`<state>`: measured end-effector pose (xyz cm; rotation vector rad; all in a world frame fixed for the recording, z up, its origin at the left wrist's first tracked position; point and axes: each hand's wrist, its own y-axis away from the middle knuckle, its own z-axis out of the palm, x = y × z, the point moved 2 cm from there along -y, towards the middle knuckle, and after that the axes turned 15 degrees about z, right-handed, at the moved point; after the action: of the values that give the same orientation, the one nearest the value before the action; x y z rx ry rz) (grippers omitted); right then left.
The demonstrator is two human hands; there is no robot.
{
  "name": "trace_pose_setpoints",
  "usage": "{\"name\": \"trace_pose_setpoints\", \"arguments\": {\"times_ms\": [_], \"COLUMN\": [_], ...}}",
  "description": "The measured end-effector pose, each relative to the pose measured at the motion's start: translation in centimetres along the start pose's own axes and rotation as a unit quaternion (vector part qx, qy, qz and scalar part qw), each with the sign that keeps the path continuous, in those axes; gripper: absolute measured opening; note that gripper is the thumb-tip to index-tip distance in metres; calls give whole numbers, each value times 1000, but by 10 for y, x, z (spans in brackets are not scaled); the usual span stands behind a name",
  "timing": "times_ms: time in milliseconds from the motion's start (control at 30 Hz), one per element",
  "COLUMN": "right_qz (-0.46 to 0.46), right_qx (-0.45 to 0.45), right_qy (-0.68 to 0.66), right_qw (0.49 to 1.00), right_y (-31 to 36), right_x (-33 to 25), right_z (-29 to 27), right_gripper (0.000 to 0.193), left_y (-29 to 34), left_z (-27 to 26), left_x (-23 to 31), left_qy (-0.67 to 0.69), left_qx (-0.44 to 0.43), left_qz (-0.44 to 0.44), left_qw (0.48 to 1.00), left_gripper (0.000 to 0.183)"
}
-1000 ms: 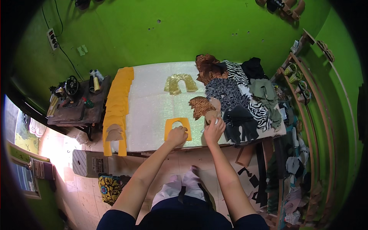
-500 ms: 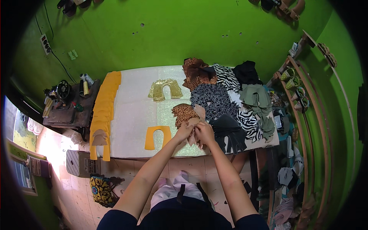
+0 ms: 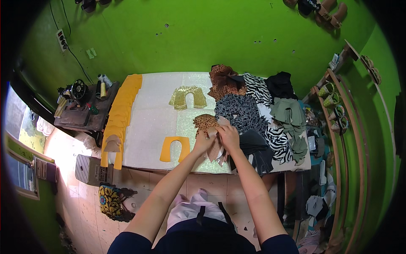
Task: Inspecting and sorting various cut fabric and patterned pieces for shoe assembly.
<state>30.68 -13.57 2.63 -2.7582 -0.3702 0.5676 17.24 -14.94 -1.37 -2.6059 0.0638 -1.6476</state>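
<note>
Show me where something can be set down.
The shimmery white tabletop is bare between the overlapping yellow cut pieces and the glittery gold arch-shaped piece, and between that and the yellow arch-shaped piece. Crowded: the right side, heaped with patterned and plain fabric, and around the left hand and right hand.

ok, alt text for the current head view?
A person's left hand and right hand are close together at tan cut pieces over a pale-topped table, beside leopard-print pieces. A yellow arch-shaped piece lies left, patterned piles right.
</note>
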Motion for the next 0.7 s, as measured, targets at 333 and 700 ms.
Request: {"name": "trace_pose_setpoints", "arguments": {"times_ms": [333, 700], "right_qz": [-40, 130], "right_qx": [-6, -26], "right_qy": [-118, -124], "right_qw": [992, 983], "right_y": [-12, 3], "right_x": [-4, 8], "right_z": [-28, 9], "right_gripper": [30, 21], "left_y": [-13, -3], "left_z": [-28, -49], "left_x": [29, 43], "left_qy": [402, 388], "left_qx": [-21, -50], "left_qz": [-111, -116], "left_qw": [909, 913], "left_gripper": [31, 33]}}
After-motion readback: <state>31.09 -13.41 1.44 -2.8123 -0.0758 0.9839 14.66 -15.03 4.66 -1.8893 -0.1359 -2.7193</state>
